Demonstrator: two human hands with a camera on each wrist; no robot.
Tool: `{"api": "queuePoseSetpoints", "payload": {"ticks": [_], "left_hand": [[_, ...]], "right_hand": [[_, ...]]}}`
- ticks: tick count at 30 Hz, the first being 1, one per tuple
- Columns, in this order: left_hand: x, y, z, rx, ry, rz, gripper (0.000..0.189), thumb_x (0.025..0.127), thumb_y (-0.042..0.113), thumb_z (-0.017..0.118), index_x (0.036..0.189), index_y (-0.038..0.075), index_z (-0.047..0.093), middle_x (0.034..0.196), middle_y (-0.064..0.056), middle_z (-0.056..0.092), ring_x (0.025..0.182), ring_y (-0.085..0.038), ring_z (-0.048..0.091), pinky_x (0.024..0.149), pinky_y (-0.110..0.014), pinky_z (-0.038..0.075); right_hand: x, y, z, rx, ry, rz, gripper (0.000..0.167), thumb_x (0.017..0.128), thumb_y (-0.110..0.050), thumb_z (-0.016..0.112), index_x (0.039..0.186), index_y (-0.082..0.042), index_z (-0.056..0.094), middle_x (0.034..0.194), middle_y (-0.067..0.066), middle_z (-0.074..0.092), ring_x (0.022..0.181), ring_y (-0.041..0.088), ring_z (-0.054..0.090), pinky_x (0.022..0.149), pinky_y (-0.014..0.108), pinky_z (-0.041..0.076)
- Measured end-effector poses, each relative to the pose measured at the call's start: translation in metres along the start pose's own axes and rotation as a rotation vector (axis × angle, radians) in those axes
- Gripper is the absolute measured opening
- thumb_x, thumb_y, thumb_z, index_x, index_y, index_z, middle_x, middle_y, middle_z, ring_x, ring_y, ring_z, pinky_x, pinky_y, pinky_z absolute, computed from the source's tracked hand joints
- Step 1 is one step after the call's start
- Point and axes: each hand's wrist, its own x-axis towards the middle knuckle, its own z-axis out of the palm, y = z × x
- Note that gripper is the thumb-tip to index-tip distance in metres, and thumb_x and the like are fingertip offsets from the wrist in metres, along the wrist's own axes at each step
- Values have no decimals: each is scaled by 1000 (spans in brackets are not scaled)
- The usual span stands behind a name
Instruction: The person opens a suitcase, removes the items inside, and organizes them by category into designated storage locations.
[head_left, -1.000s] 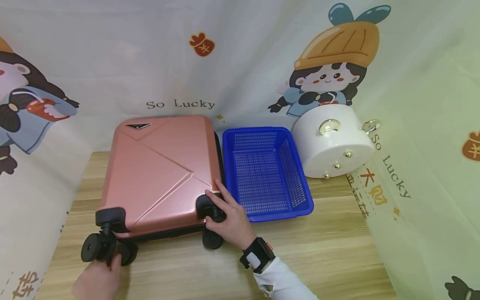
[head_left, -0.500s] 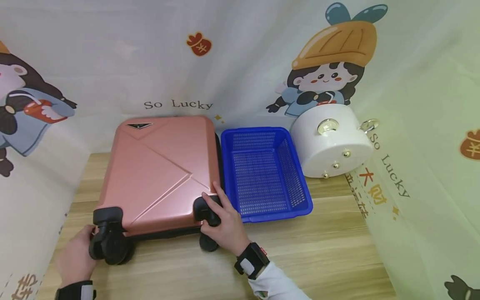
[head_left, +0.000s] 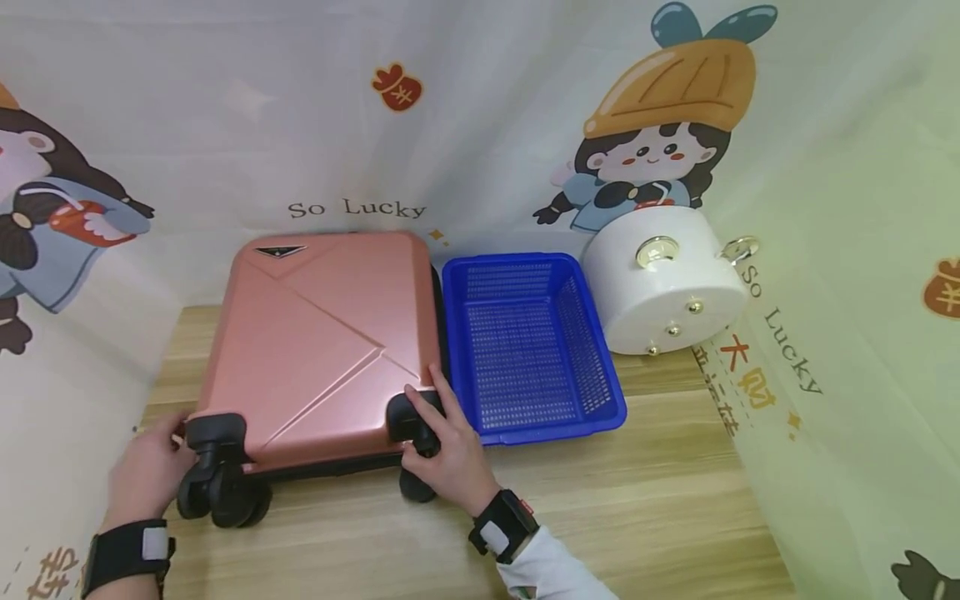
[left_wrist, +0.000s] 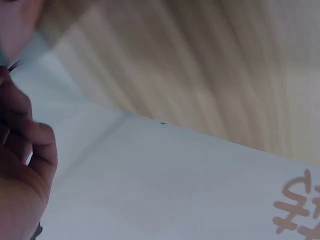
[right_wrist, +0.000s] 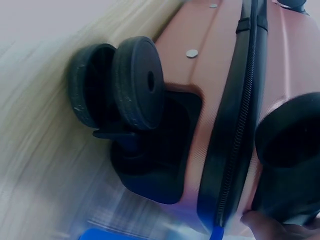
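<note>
A pink hard-shell suitcase point(head_left: 330, 333) lies flat, its black caster wheels point(head_left: 228, 492) towards me. My left hand point(head_left: 146, 471) is beside its near left corner; the fingertips pass out of sight along the suitcase's side. In the left wrist view the bent fingers point(left_wrist: 42, 142) are close to a pink patch of shell; a small dark thin thing shows at them, too unclear to name. At the near right corner my right hand point(head_left: 457, 467) grips the suitcase, fingers across the top and thumb on the front. The right wrist view shows the black zipper point(right_wrist: 242, 115) running between the wheels.
A blue plastic basket point(head_left: 517, 358) stands close to the suitcase's right side. Right of it a white pot point(head_left: 652, 292) with gold handles is tipped on its side against the printed backdrop point(head_left: 480, 125). All rest on a wood-grain table point(head_left: 622, 500).
My left hand has left the wheels at the near left corner and moved up and leftwards to the suitcase's left side. The left wheels have swivelled. My right hand stays on its corner.
</note>
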Motion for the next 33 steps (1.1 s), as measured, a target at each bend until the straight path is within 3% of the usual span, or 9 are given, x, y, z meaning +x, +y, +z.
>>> {"api": "queuePoseSetpoints", "payload": {"ticks": [4, 7, 11, 15, 20, 23, 27, 33], "left_hand": [[-9, 21, -20, -39, 162, 71, 33, 104, 17, 56, 129, -2, 64, 110, -25, 63, 83, -36, 60, 56, -34, 41], [-16, 48, -35, -44, 261, 145, 31, 103, 16, 61, 127, -3, 66, 113, -23, 60, 90, -40, 61, 59, -38, 43], [-25, 93, -37, -52, 358, 313, 31, 95, 12, 71, 124, -1, 69, 118, -23, 62, 97, -44, 63, 71, -54, 48], [-35, 133, -21, -59, 329, 476, 39, 89, 15, 77, 125, 3, 70, 125, -20, 65, 111, -43, 62, 89, -62, 46], [-49, 166, 10, -14, 261, 590, 59, 84, 31, 78, 136, 7, 65, 139, -16, 60, 130, -42, 52, 102, -67, 36], [-59, 179, 31, 29, 244, 604, 73, 79, 34, 79, 144, 11, 57, 148, -16, 52, 141, -48, 39, 108, -74, 26], [-71, 190, 57, 78, 234, 566, 91, 70, 30, 87, 151, 14, 49, 160, -18, 38, 149, -56, 20, 111, -81, 13], [-77, 192, 76, 113, 309, 556, 111, 58, 19, 97, 155, 11, 42, 164, -22, 29, 150, -53, 17, 110, -80, 12]], "right_hand": [[-9, 1, 5, -27, 4, -40, 85, 79, -10, 80, 157, -16, 47, 169, 24, 22, 141, 44, 48, 98, 45, 56], [-18, 2, 7, -43, 17, -57, 81, 81, -10, 79, 156, -14, 48, 168, 29, 20, 144, 46, 43, 103, 50, 52], [-26, 2, 7, -4, 15, -22, 56, 82, -11, 78, 136, -14, 64, 169, 27, 19, 150, 43, 35, 107, 53, 48], [-29, 1, 6, 57, -19, 48, 36, 81, -11, 80, 113, -16, 65, 172, 20, 15, 154, 39, 28, 111, 57, 43], [-30, 1, 5, 61, -62, 84, 48, 73, -6, 86, 113, -16, 62, 174, 14, 11, 155, 37, 25, 112, 56, 42], [-30, 2, 5, 39, -66, 79, 57, 67, 3, 89, 114, -15, 61, 174, 13, 10, 154, 37, 28, 112, 54, 44], [-29, 1, 5, 7, -69, 87, 65, 59, 11, 88, 113, -14, 62, 174, 11, 10, 153, 37, 32, 109, 53, 46], [-24, -8, 2, -64, -40, 54, 62, 56, 14, 84, 109, -13, 64, 173, 16, 16, 149, 42, 37, 106, 58, 48]]}}
